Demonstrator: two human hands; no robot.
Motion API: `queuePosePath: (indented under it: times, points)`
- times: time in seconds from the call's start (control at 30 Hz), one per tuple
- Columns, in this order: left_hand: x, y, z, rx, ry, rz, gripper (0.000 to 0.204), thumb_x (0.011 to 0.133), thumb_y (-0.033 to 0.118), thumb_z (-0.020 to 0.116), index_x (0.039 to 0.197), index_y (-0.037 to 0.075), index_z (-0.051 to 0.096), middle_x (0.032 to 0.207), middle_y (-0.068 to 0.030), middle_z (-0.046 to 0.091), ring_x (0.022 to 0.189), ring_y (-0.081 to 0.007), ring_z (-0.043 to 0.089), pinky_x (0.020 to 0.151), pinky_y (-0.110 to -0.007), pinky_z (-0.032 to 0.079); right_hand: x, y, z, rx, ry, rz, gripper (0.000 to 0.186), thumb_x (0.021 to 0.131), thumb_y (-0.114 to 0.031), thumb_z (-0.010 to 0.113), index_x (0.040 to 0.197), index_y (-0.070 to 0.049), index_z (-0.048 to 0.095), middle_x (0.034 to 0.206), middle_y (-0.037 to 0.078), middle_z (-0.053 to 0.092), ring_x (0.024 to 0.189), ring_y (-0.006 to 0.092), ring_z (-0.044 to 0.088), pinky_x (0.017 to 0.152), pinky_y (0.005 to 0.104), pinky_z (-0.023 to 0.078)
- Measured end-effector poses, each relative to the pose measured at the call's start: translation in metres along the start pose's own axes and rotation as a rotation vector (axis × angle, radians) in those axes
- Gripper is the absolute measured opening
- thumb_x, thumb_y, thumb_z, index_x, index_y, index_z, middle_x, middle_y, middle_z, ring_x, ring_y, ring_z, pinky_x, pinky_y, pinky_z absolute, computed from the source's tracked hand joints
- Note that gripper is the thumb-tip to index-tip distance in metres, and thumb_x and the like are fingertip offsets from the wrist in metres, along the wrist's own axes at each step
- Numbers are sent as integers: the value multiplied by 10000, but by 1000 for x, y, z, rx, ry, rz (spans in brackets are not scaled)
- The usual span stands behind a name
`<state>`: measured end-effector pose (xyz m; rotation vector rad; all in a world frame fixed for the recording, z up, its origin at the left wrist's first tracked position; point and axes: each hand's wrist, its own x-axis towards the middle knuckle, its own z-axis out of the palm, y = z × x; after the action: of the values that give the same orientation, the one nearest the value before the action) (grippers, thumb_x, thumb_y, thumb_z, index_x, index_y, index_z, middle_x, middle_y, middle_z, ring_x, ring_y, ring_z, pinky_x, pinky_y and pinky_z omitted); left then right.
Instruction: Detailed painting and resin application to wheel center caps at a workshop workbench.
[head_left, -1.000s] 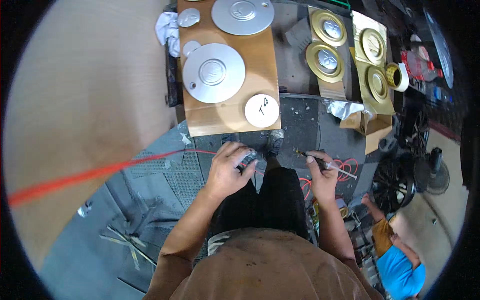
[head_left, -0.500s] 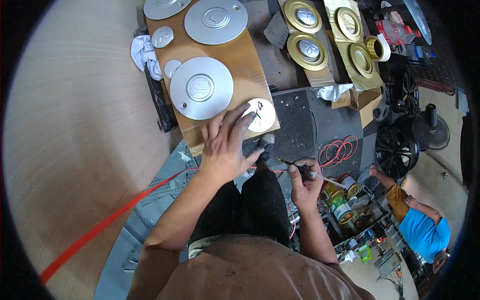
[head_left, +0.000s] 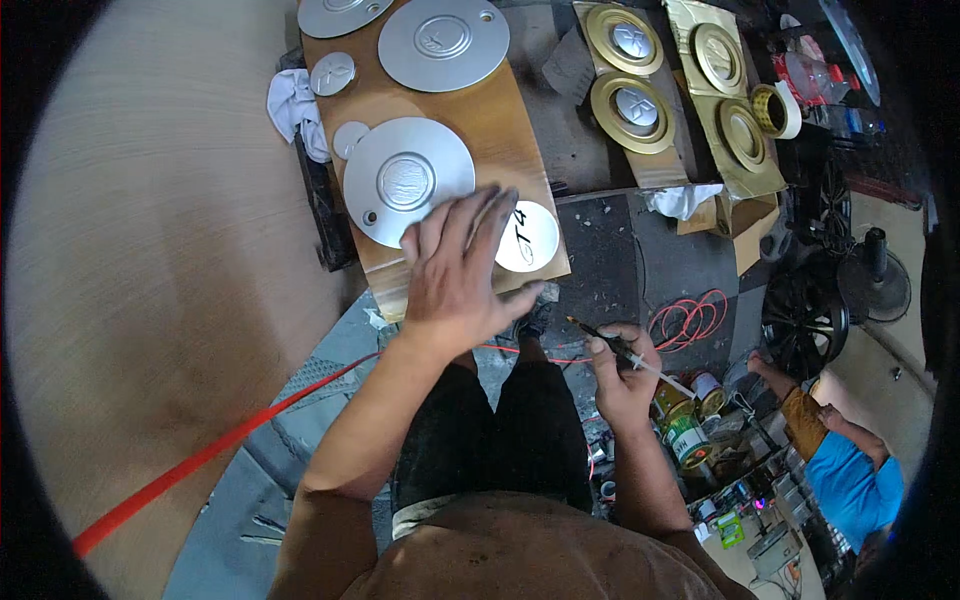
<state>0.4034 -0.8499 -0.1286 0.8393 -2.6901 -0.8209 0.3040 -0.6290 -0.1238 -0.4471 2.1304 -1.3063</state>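
My left hand [head_left: 455, 260] is spread palm down at the near edge of a brown cardboard sheet [head_left: 500, 140]. It holds nothing, and its fingertips are between a large silver wheel cap [head_left: 450, 160] and a white disc [head_left: 540, 245] with black handwritten marks. The fingers overlap the cap's near edge; whether they touch it I cannot tell. In my right hand [head_left: 625, 375] is a slim paintbrush [head_left: 612, 340] with a dark front part and a long pale rear end. Its tip points up and left, apart from the disc.
More silver caps [head_left: 490, 60] and gold rings [head_left: 660, 125] are on cardboard farther off. A red hose [head_left: 200, 470] crosses at left. Tape [head_left: 790, 110], paint cans [head_left: 685, 440] and a coiled red cord [head_left: 690, 320] are at right. A person in blue [head_left: 850, 470] sits beyond.
The whole view has shifted slightly. My left hand has drawn back a little from the white disc, showing more of its marks. My right hand keeps its hold on the paintbrush.
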Motion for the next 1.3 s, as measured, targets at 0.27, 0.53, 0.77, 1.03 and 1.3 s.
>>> queuePosePath:
  times: [0.27,0.53,0.77,1.03,1.3]
  points:
    - [-69,43,16,-604,-412,7,610,812,135,695,1393,113,510,1082,-191,672,980,-370,649,901,-448,519,2,-18,-3,-226,-87,-405,141,786,-33,741,919,-22,696,865,150,700,784,283,692,720,355,542]
    - [-81,42,27,-655,-292,-73,580,774,24,637,1343,15,525,1156,-216,644,1025,-386,637,927,-427,518,-8,-22,-8,-227,-299,-369,436,719,-101,820,1112,-23,647,1021,161,688,871,284,682,780,364,543]
    - [-78,29,22,-626,-242,-86,540,761,18,628,1297,23,564,1138,-227,648,1029,-390,635,919,-447,522,-22,-16,-28,126,-697,-144,1017,601,-221,936,1438,-20,395,1346,185,532,1182,298,569,953,421,512]
    - [-78,26,21,-601,-153,-62,535,727,10,657,1257,-12,579,1089,-223,665,971,-379,656,876,-421,542,-26,-12,-31,385,-825,-21,1074,555,-246,948,1436,29,400,1363,197,510,1234,293,526,988,413,462]
    - [-81,17,20,-515,-173,-69,545,727,20,689,1262,5,581,1104,-223,661,982,-396,648,879,-428,538,-21,-14,-20,371,-814,-13,976,584,-204,927,1401,35,450,1298,178,562,1146,265,556,962,389,451]
